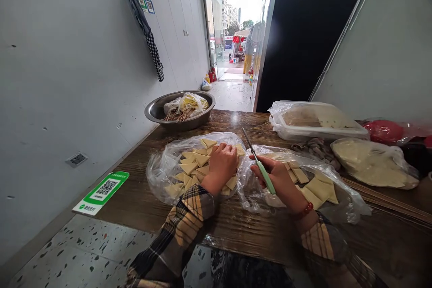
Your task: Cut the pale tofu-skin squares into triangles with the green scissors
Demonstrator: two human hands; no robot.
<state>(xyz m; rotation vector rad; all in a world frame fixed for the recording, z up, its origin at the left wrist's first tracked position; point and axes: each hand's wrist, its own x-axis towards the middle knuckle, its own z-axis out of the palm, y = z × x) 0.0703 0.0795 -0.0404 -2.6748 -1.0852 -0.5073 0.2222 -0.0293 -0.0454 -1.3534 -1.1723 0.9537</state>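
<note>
My left hand (223,164) rests over a pile of pale yellow triangular tofu pieces (191,167) on a clear plastic bag (158,173). Its fingers curl downward, and whatever lies under them is hidden. In my right hand (281,180) is a knife (265,174) with a light green handle, its narrow dark blade pointing up and away from me. Beneath and beside that hand, a second clear bag (351,200) holds square tofu sheets (319,192) and some smaller cut strips (297,173).
A metal basin (153,114) with bagged skewers stands at the table's far left. At the back right are a bagged white tray (324,132), a dark cloth (317,149) and another filled bag (374,164). Thin sticks (388,202) lie right; a green QR sign (101,192) lies left.
</note>
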